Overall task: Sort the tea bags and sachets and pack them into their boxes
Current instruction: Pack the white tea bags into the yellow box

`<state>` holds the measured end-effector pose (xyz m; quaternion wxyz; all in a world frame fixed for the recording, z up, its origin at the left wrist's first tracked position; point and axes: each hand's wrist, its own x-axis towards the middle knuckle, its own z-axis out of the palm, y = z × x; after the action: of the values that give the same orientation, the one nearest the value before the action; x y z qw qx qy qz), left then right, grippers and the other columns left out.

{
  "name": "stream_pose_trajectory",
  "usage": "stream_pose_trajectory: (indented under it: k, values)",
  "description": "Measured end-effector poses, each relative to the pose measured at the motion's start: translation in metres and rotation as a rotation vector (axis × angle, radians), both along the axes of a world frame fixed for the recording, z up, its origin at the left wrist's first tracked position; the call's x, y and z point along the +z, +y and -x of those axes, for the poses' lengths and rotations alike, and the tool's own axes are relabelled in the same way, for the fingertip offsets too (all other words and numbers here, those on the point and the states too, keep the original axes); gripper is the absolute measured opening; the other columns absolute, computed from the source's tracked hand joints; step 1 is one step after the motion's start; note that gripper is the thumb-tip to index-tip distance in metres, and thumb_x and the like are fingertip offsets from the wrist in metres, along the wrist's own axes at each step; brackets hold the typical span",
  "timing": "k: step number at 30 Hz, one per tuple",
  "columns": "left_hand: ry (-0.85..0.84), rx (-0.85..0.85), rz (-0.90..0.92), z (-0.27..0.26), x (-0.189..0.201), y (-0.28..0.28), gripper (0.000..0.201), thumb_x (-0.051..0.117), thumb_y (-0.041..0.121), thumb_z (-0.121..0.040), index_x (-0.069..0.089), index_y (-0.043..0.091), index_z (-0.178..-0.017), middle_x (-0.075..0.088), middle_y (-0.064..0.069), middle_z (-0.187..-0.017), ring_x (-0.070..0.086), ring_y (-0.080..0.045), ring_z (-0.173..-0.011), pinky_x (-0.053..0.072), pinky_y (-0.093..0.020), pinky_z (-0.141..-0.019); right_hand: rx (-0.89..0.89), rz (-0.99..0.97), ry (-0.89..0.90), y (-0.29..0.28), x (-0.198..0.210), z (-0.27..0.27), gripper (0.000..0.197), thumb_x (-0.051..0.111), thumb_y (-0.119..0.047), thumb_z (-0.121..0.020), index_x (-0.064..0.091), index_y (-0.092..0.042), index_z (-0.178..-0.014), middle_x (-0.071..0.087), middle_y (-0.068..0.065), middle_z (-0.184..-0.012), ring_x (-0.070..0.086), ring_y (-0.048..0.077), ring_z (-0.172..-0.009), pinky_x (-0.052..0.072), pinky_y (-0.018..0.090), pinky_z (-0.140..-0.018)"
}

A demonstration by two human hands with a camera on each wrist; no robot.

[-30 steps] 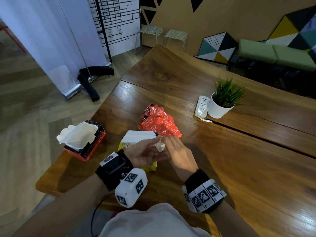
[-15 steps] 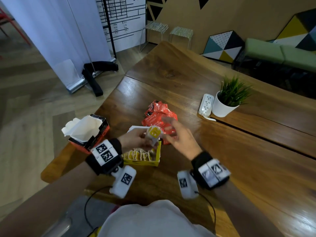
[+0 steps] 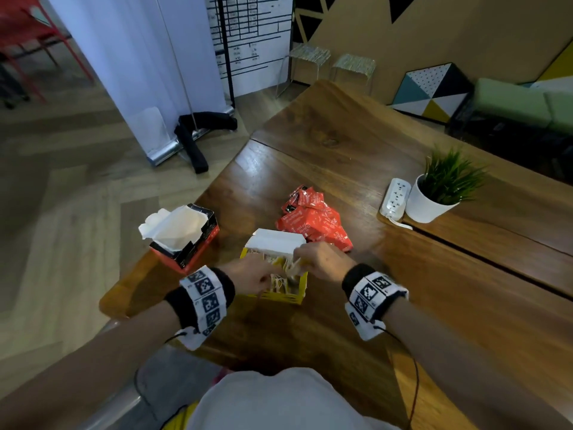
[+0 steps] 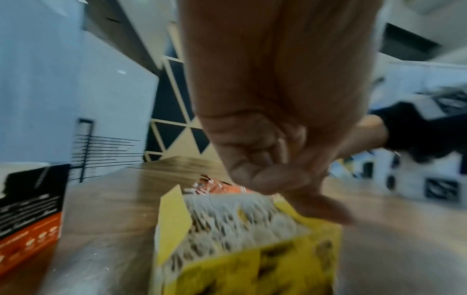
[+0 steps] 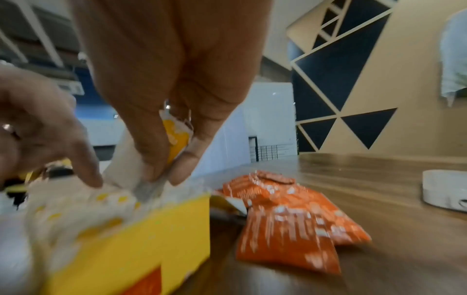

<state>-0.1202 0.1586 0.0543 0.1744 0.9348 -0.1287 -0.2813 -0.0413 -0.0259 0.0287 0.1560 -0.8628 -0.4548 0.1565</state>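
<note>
A white paper tea bag with a yellow tag (image 5: 174, 137) is pinched between the thumb and fingers (image 5: 149, 159) of the right hand (image 3: 322, 262), its lower end just at the tops of the bags already packed in the open yellow cardboard box (image 3: 288, 297). That box stands at the near middle of the brown wooden bench (image 3: 434, 305), its white lid flap (image 3: 276, 243) raised on the far side. The left hand (image 3: 251, 276) sits at the box's left rim with fingers curled loosely; the left wrist view shows nothing clearly between them, and one fingertip seems to touch the row of bags, perhaps parting it.

To do this step well, I judge the bag should go in upright, in line with the row, tag and string tucked so they do not snag on the rim, while the left hand holds a gap open and steadies the light box.

A heap of red-orange foil sachets (image 3: 313, 218) lies just beyond the box to the right, still loose. To the left stands an open red and black carton (image 3: 186, 237), white flaps up; its inside cannot be seen. Both wrist views are motion-blurred, so print on boxes and sachets is unreadable, and how full the yellow box is stays uncertain. A white power strip (image 3: 395, 198) and a white potted green plant (image 3: 440, 193) stand far right.
</note>
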Motion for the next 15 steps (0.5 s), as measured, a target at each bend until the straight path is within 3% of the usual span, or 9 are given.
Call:
stream_pose_trajectory:
  k: [2, 4, 6, 8, 10, 15]
  values:
    - [0.107, -0.226, -0.11, 0.006, -0.005, -0.007, 0.051, 0.04, 0.013, -0.093, 0.034, 0.032, -0.14, 0.071, -0.009, -0.084, 0.065, -0.018, -0.081, 0.046, -0.023, -0.071, 0.047, 0.022, 0.002, -0.002, -0.007, 0.006, 0.014, 0.061, -0.003, -0.083, 0.063, -0.004, -0.097, 0.064, 0.015, -0.094, 0.061, 0.029, -0.089, 0.05, 0.042, -0.074]
    - [0.125, -0.311, -0.194, 0.006, -0.003, -0.019, 0.057, 0.039, 0.014, -0.092, 0.024, 0.029, -0.145, 0.068, -0.006, -0.072, 0.066, -0.019, -0.072, 0.05, -0.027, -0.07, 0.083, 0.079, 0.01, 0.001, -0.009, 0.011, 0.019, 0.056, -0.003, -0.085, 0.061, -0.006, -0.103, 0.062, 0.014, -0.102, 0.059, 0.029, -0.094, 0.05, 0.042, -0.077]
    - [0.115, -0.358, -0.26, 0.002, 0.003, -0.032, 0.056, 0.042, 0.011, -0.092, 0.027, 0.02, -0.145, 0.056, -0.004, -0.062, 0.063, -0.023, -0.071, 0.051, -0.031, -0.074, 0.152, 0.184, -0.026, 0.004, -0.009, 0.015, 0.027, 0.049, -0.002, -0.088, 0.058, -0.009, -0.112, 0.06, 0.011, -0.112, 0.056, 0.028, -0.101, 0.05, 0.043, -0.081]
    - [0.133, -0.361, -0.337, -0.003, 0.007, -0.039, 0.042, 0.045, 0.011, -0.091, 0.044, 0.006, -0.133, 0.061, -0.014, -0.08, 0.061, -0.031, -0.085, 0.05, -0.036, -0.079, 0.245, 0.255, -0.065, 0.006, -0.009, 0.014, 0.029, 0.046, -0.003, -0.091, 0.057, -0.009, -0.117, 0.06, 0.01, -0.117, 0.054, 0.026, -0.106, 0.05, 0.042, -0.082]
    - [0.176, -0.362, -0.421, -0.003, 0.003, -0.041, 0.032, 0.048, 0.015, -0.091, 0.052, 0.003, -0.12, 0.055, -0.016, -0.09, 0.054, -0.029, -0.083, 0.05, -0.038, -0.079, 0.329, 0.317, -0.092, 0.007, -0.008, 0.013, 0.029, 0.046, -0.006, -0.093, 0.058, -0.012, -0.119, 0.059, 0.009, -0.118, 0.051, 0.025, -0.109, 0.05, 0.04, -0.084]
    - [0.2, -0.32, -0.444, -0.002, -0.011, -0.031, 0.016, 0.048, 0.018, -0.09, 0.054, 0.006, -0.099, 0.039, -0.002, -0.067, 0.048, -0.023, -0.076, 0.049, -0.036, -0.073, 0.539, 0.46, -0.267, 0.017, -0.007, 0.018, 0.026, 0.043, -0.01, -0.096, 0.063, -0.011, -0.113, 0.062, 0.009, -0.112, 0.048, 0.026, -0.108, 0.041, 0.037, -0.089]
